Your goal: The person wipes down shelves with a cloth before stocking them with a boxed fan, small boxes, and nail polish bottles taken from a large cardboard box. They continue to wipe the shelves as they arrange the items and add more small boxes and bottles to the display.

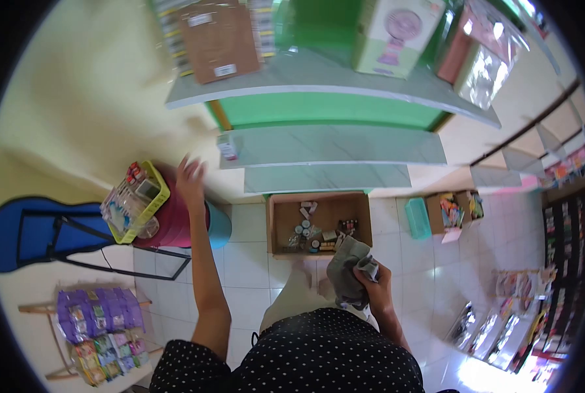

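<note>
My right hand (376, 288) grips a crumpled grey cloth (348, 272) at waist height, in front of the cardboard box (273, 226) on the floor. Stretched out to the left, my left hand (191, 178) looks slightly blurred, its fingers apart and nothing visible in them. It is between a yellow basket (156, 177) of small goods and the left end of the middle shelf (345, 145). On that end stands a small white box (227, 147), apart from my fingers.
Above, the top shelf (319, 73) bears packaged goods and a boxed handheld fan (397, 39). A pink bin (174, 216) and a teal bin (220, 226) stand at left near a folded blue chair (17, 229). A turquoise basket (418, 218) is on the floor at right.
</note>
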